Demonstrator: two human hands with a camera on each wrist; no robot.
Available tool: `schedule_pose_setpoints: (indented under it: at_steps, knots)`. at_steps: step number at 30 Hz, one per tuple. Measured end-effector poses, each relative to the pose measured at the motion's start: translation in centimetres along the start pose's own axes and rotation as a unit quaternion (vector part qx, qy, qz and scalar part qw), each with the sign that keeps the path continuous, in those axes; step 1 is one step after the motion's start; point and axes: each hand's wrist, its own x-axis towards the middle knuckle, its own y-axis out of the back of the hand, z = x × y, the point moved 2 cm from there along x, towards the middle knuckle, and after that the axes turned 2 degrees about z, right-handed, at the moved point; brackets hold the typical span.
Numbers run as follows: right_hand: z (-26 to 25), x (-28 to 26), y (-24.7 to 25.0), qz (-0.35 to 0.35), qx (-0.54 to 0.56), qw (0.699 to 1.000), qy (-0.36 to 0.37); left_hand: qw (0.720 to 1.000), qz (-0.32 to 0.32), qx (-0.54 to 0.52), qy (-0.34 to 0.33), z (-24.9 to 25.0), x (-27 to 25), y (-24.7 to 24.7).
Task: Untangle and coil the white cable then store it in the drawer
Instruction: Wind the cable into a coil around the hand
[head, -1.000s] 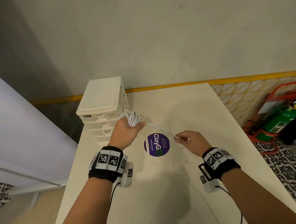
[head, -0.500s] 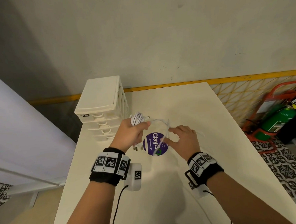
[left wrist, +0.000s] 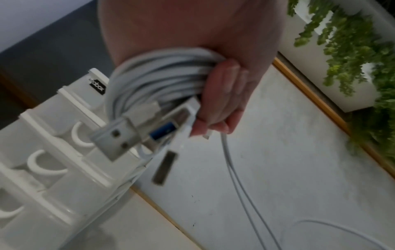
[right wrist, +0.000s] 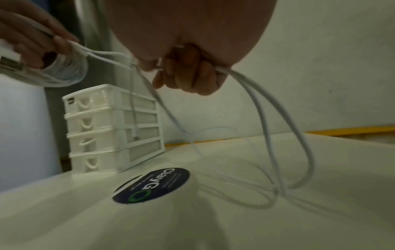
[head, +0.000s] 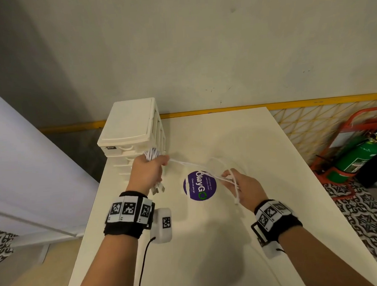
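Note:
My left hand (head: 151, 172) grips a coiled bundle of the white cable (head: 152, 154), held up in front of the white drawer unit (head: 131, 126). In the left wrist view the coil (left wrist: 158, 76) wraps through my fist and USB plugs (left wrist: 119, 135) stick out below it. Loose strands (head: 193, 165) run across to my right hand (head: 240, 187), which pinches them above the table. In the right wrist view the strands (right wrist: 267, 108) hang from my curled fingers (right wrist: 188, 76) in loops down to the tabletop. All the drawers (right wrist: 111, 128) look shut.
A round purple sticker (head: 199, 186) lies on the white table (head: 253, 237) between my hands. The wall stands behind the table. A green fire extinguisher (head: 358, 155) on a red stand sits on the floor to the right.
My right hand has drawn back to the right and lifted, pulling the loose strands into hanging loops. My left hand has risen a little with the coil.

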Motion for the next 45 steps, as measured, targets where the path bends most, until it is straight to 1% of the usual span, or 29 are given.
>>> schedule_pose_setpoints:
  at_steps: [3,5,7,9,11,14,16,17,19,20,21,23,24,25,26,27,28,29,31,32,33,35,37,40,42,45]
  knots:
    - [1.3,-0.8,1.1,0.032,0.027,0.999,-0.004,1.000,0.025,-0.011,0.007,-0.3,0.4,0.7]
    - [2.9,-0.8,1.9,0.067,0.012,0.997,-0.034,0.999,0.046,-0.020,0.009,-0.3,0.5,1.1]
    - [4.7,-0.7,2.6,0.093,-0.016,0.992,-0.078,0.998,0.064,-0.027,0.013,-0.4,0.6,1.5]
    - [6.3,-0.5,3.2,0.095,-0.030,0.987,-0.124,0.998,0.058,-0.022,0.011,-0.3,0.7,1.4]
    - [7.2,-0.1,3.4,0.091,-0.056,0.983,-0.147,0.999,0.042,-0.013,0.005,-0.3,0.6,0.8]
    - [8.0,0.5,3.3,0.060,-0.127,0.970,-0.199,0.999,0.038,-0.001,0.002,-0.5,0.5,-0.1]
    - [8.3,0.7,3.3,0.064,-0.132,0.963,-0.225,0.999,0.036,0.007,0.002,-0.6,0.5,-0.5]
    - [8.2,0.9,3.3,0.071,-0.108,0.966,-0.223,1.000,0.030,0.009,0.003,-0.6,0.4,-0.8]
    - [7.3,1.4,2.8,0.075,-0.015,0.981,-0.180,1.000,0.000,0.021,0.005,-0.6,0.2,-1.5]
    - [6.5,1.7,2.4,0.064,0.019,0.985,-0.158,0.999,-0.020,0.031,0.007,-0.7,0.0,-2.0]
    - [5.6,2.0,2.1,0.044,0.024,0.989,-0.143,0.998,-0.041,0.042,0.009,-0.8,-0.3,-2.5]
    - [3.9,2.5,1.5,0.006,-0.054,0.990,-0.132,0.995,-0.077,0.063,0.011,-1.1,-0.8,-3.4]
    - [3.0,2.6,1.4,0.009,-0.103,0.987,-0.121,0.993,-0.089,0.070,0.013,-1.3,-1.0,-3.7]
    - [1.9,2.7,1.4,0.023,-0.134,0.986,-0.095,0.992,-0.101,0.074,0.014,-1.4,-1.2,-4.0]
    - [0.7,2.7,1.3,0.033,-0.139,0.988,-0.057,0.991,-0.112,0.077,0.014,-1.6,-1.4,-4.2]
    - [-0.4,2.8,1.1,0.023,-0.128,0.991,-0.017,0.989,-0.123,0.079,0.012,-1.6,-1.5,-4.4]
    - [-1.2,2.9,0.8,-0.009,-0.117,0.993,0.011,0.988,-0.133,0.081,0.009,-1.6,-1.7,-4.6]
    - [-1.8,2.9,0.2,-0.056,-0.119,0.991,0.022,0.987,-0.141,0.081,0.007,-1.6,-1.8,-4.7]
    - [-1.8,2.9,-0.8,-0.149,-0.163,0.975,0.009,0.987,-0.148,0.069,0.005,-1.6,-1.9,-4.6]
    - [-1.3,2.8,-1.1,-0.173,-0.175,0.969,-0.002,0.987,-0.148,0.054,0.007,-1.6,-1.9,-4.5]
    - [-0.9,2.6,-1.2,-0.177,-0.161,0.971,-0.012,0.988,-0.148,0.040,0.008,-1.6,-1.9,-4.3]
    - [-0.4,2.3,-1.0,-0.158,-0.075,0.984,-0.021,0.990,-0.138,0.031,0.012,-1.6,-1.7,-3.8]
    - [-0.3,2.1,-0.7,-0.130,-0.012,0.991,-0.026,0.991,-0.121,0.055,0.012,-1.8,-1.5,-3.4]
    - [-0.8,2.2,-0.1,-0.049,0.043,0.998,-0.012,0.986,-0.113,0.120,0.006,-2.8,-1.2,-3.6]
    - [-1.4,2.4,0.3,0.003,0.097,0.995,-0.004,0.979,-0.121,0.163,0.008,-3.5,-1.2,-4.0]
    - [-1.8,2.6,1.2,0.089,0.162,0.983,-0.004,0.967,-0.162,0.197,0.006,-4.3,-1.3,-4.7]
